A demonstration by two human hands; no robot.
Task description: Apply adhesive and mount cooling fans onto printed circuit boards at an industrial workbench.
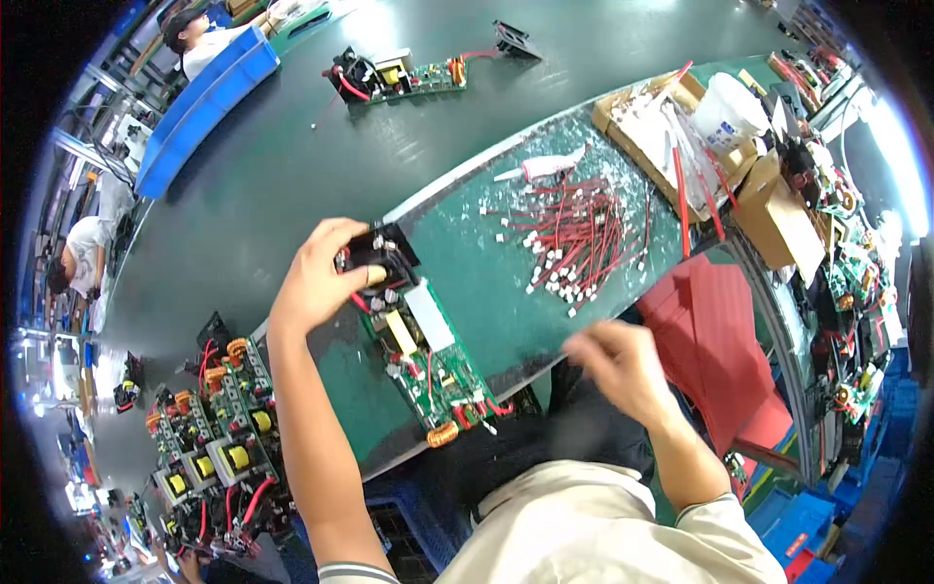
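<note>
Green-topped bench (477,282) with a pale edge, busy workshop around it; a wider dark surface (263,195) beyond the edge. Left hand (316,277): thumb and fingers clamped on a black fan (401,248) at the far end of a green circuit board (452,375). Board lies slantwise on the bench, in front of the person, its near end by the bench edge; a white block, yellow transformer and copper coil on it. Right hand (623,365): near the bench's near edge, right of the board and well apart from it. Motion blur; cannot tell whether its fingers are together or apart. Spread pile of red leads (589,229) with white connectors, right of the board; white tube (553,165) just beyond. Farther right, cardboard tray (632,146) and white bucket (730,109). Red sheets (705,331) beside the right hand. More boards (219,438) clustered at left; blue bin (209,107) upper left.
</note>
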